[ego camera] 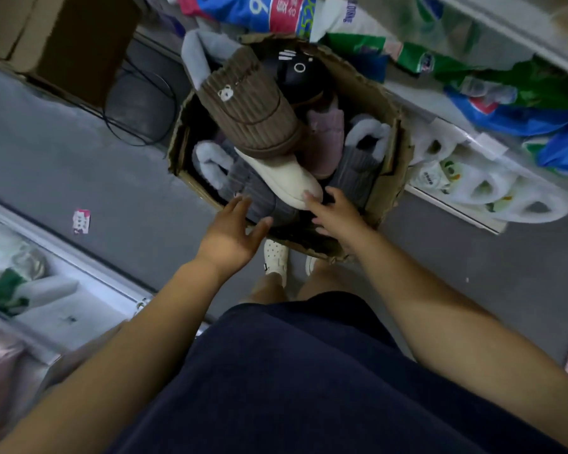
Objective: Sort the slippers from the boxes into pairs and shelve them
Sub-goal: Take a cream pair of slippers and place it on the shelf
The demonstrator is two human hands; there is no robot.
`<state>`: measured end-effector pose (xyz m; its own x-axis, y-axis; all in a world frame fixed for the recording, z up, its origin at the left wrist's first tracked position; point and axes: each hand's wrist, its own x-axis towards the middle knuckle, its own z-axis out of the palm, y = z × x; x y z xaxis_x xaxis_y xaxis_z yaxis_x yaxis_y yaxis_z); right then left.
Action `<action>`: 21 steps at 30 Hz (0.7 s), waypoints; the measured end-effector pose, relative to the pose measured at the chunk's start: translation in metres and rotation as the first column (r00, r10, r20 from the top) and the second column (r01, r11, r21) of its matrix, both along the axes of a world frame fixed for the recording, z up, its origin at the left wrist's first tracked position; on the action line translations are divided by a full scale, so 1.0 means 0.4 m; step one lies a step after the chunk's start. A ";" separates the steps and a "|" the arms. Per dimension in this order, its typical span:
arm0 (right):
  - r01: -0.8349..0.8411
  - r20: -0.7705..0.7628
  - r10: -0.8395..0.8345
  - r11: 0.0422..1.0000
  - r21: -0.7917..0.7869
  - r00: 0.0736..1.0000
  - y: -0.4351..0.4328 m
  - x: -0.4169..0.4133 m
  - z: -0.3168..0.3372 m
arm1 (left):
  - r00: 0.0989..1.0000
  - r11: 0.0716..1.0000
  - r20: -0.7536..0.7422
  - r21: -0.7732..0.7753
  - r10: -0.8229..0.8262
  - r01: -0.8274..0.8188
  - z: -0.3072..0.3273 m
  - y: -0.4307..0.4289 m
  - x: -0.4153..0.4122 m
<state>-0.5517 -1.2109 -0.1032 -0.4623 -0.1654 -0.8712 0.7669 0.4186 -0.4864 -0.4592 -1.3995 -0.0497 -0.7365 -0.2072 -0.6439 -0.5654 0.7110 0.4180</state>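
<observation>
A torn cardboard box point(391, 178) stands on the floor in front of me, full of slippers. On top lies a brown corduroy slipper point(253, 109) with a small white bear patch, its cream sole point(286, 178) facing me. Around it are grey fleece-lined slippers point(217, 165), a pink one point(325, 139) and a black one point(295, 77). My left hand point(233, 234) hovers at the box's near edge, fingers spread. My right hand point(335, 214) reaches into the box, fingertips touching the cream sole's end, fingers loosely bent.
White shelves run along the right point(456, 204), holding white slippers in plastic point(492, 188) and coloured bags point(505, 99). Another shelf point(63, 283) stands on the left. A brown carton point(66, 37) and a black cable point(138, 103) lie at the back left. A pink scrap point(81, 221) is on the grey floor.
</observation>
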 end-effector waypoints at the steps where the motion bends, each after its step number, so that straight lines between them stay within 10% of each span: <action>1: 0.125 0.087 -0.120 0.991 -0.053 0.989 -0.018 -0.015 -0.018 | 0.994 0.993 0.025 0.044 0.109 -0.110 0.000 0.015 -0.011; 10: 0.481 0.195 -0.455 0.869 -0.116 0.869 -0.032 -0.019 -0.015 | 0.710 0.638 0.220 0.321 0.669 -0.700 -0.019 0.078 -0.056; 15: 0.420 0.169 -0.403 0.904 -0.079 0.899 0.018 0.069 0.094 | 0.475 0.294 0.399 0.434 0.785 -0.851 -0.002 0.116 -0.083; 21: 0.278 0.182 -0.247 0.946 -0.167 0.952 0.052 0.089 0.195 | 0.363 0.191 0.377 0.422 0.852 -0.886 -0.003 0.134 -0.055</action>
